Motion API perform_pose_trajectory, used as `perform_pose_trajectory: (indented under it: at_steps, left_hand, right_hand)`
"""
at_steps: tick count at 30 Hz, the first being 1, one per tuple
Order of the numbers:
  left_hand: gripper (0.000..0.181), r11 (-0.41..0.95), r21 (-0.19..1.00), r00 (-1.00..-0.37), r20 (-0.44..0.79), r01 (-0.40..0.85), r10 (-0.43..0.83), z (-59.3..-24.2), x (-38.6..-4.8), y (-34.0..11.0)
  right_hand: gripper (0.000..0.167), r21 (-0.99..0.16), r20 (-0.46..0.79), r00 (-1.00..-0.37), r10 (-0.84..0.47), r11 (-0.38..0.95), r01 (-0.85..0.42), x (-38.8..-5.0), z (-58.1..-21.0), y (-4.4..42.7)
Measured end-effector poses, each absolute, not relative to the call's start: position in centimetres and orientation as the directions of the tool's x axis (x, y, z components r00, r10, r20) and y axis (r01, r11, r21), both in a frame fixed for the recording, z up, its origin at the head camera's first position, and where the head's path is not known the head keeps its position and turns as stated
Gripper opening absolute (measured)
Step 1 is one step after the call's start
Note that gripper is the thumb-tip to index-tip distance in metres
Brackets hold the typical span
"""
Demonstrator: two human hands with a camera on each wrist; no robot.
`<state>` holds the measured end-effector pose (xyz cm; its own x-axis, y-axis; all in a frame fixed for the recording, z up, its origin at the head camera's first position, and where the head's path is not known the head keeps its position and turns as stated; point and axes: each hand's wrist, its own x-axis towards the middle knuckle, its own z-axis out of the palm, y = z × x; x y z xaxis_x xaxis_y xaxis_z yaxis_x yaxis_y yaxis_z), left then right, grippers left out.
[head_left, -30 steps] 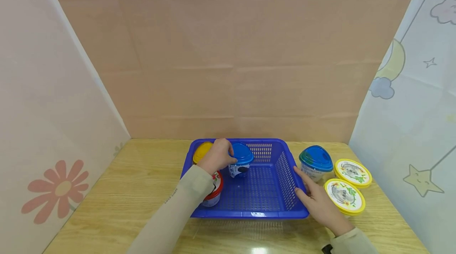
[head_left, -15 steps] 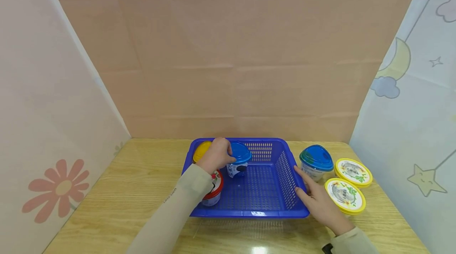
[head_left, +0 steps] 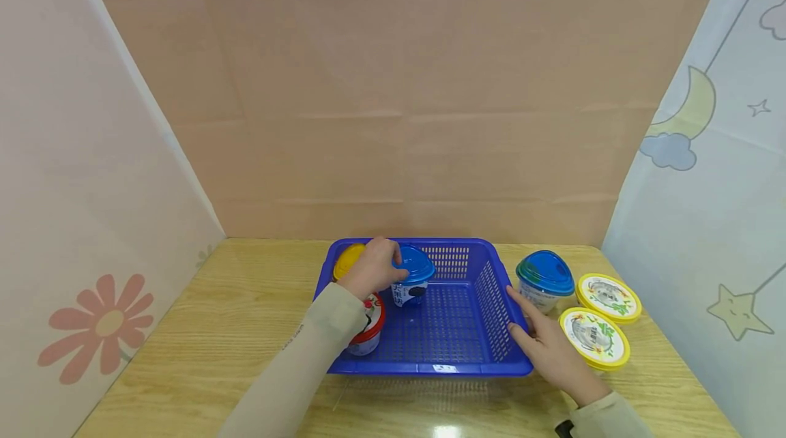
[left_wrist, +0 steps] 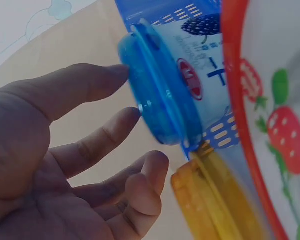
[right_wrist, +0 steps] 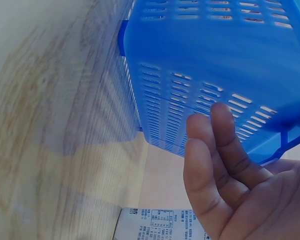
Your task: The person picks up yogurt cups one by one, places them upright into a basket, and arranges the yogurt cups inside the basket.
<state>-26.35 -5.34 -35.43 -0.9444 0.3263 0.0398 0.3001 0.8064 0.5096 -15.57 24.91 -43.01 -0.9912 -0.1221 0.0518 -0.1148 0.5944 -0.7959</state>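
Observation:
A blue plastic basket (head_left: 442,368) stands on the table and holds several lidded cups along its left side. My left hand (head_left: 374,266) reaches into it. Thumb and index fingertips touch the top of the blue-lidded cup (head_left: 410,291); in the left wrist view its label shows a dark berry, and my other fingers (left_wrist: 157,170) curve loosely below the lid. Beside it are a yellow-lidded cup (head_left: 348,262) and a red-rimmed cup (head_left: 365,342) with a strawberry picture, partly hidden by my arm. My right hand (head_left: 552,353) grips the basket's right rim, fingers outside the slotted wall.
Right of the basket stands another blue-lidded cup (head_left: 543,281). Two yellow-rimmed round tubs (head_left: 608,297) sit near it, close to the right-hand wall sheet. The wooden table (head_left: 245,308) extends to the left, and a plain backdrop (head_left: 399,117) rises behind.
The blue-lidded cup under my left hand shifts slightly left, then a little back right. My right hand stays on the basket rim.

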Motion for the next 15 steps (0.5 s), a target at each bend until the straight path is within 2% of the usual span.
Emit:
perform_pose_trajectory:
  at_steps: [15]
  left_hand:
    - [0.017, 0.767, 0.562, -0.944, 0.086, 0.31, 0.319, -32.5, -25.1, -7.9]
  right_hand:
    - [0.06, -0.793, 0.055, -0.99, -0.132, 0.596, -0.123, -15.7, -43.1, 25.0]
